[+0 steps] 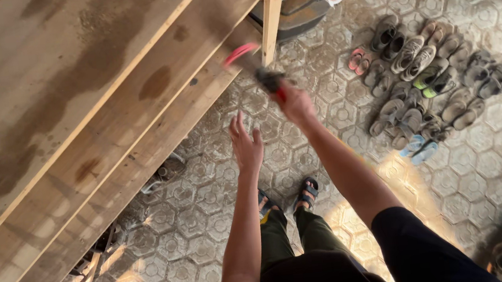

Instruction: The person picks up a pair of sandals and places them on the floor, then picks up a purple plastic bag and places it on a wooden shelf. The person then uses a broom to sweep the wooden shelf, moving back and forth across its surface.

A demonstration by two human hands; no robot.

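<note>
The right hand [295,103] is closed round a blurred tool with red handles [254,67], likely pliers, whose long axis runs up and left from the fist toward the edge of the wooden bench [77,115] and an upright wooden post [271,13]. The left hand [245,144] hangs lower and just beside it, fingers [239,124] spread, holding nothing. Below lies a patterned tile floor [210,224], with a cluster of sandals and shoes [430,87] well apart to the right.

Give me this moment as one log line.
right hand: grips red-handled tool | left hand: open, empty | near: wooden boards, shoes
</note>
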